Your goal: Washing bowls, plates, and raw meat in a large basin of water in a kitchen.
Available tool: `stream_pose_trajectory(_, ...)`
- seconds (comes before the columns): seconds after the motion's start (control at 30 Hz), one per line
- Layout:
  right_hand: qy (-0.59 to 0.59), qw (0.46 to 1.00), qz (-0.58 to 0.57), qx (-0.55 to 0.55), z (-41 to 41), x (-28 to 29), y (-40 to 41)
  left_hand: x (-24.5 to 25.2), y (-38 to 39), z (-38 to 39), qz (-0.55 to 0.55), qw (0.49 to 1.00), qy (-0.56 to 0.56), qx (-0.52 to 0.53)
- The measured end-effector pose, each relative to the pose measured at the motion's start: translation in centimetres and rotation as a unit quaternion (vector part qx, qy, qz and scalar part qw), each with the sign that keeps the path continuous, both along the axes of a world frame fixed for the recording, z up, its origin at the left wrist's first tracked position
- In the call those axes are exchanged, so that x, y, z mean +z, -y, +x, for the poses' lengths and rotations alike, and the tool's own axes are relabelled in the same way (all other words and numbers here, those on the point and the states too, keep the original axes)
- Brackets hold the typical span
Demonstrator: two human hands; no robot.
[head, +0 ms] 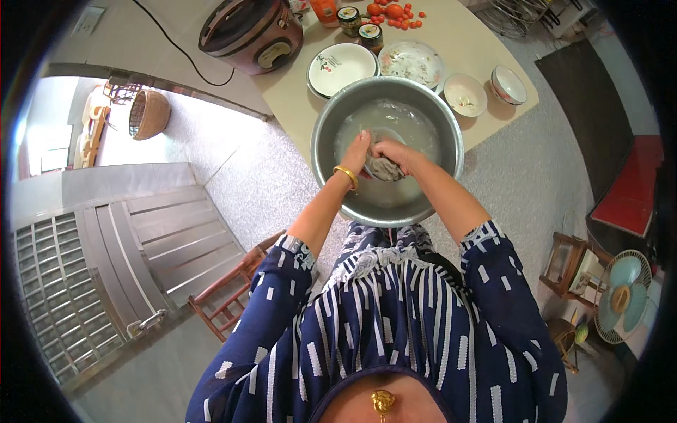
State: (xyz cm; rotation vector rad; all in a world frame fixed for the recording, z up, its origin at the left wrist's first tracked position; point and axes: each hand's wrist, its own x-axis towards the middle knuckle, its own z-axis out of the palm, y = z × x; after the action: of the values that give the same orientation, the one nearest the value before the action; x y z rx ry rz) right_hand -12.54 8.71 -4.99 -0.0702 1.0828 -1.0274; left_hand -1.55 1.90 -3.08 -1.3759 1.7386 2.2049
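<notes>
A large metal basin (322,185) of cloudy water stands at the table's near edge. Over the water, my left hand (358,150) holds the rim of a light-coloured bowl (390,135), with its fingers partly hidden. My right hand (395,154) grips a wet grey cloth (385,168) pressed against that bowl, which hides much of it. Behind the basin sit a stack of white plates (342,69) and a patterned plate (411,61) with food bits on it. A small bowl with scraps (465,95) and another bowl (509,84) are to the right.
A rice cooker (254,37) stands at the back left, its black cord trailing left. Glass jars (349,22) and red tomatoes (394,11) are at the table's far side. A wooden chair (232,296) is at my left; an electric fan (623,296) stands to the right.
</notes>
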Motion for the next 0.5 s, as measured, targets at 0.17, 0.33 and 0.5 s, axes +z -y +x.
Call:
stream_pose_trajectory(0.17,-0.472,0.739,-0.103,0.47,-0.2,1.3,2.1,-0.2,1.1,0.0,0.005,0.998,0.005,-0.057)
stream_pose_trajectory(0.33,-0.676,0.534,-0.035,0.507,1.8,1.6,1.0,-0.8,0.0,-0.4,-0.067,0.997,0.028,-0.026)
stream_pose_trajectory(0.5,-0.717,0.545,0.061,0.431,1.0,1.6,0.1,-2.1,-1.0,0.1,0.024,0.996,0.063,0.054)
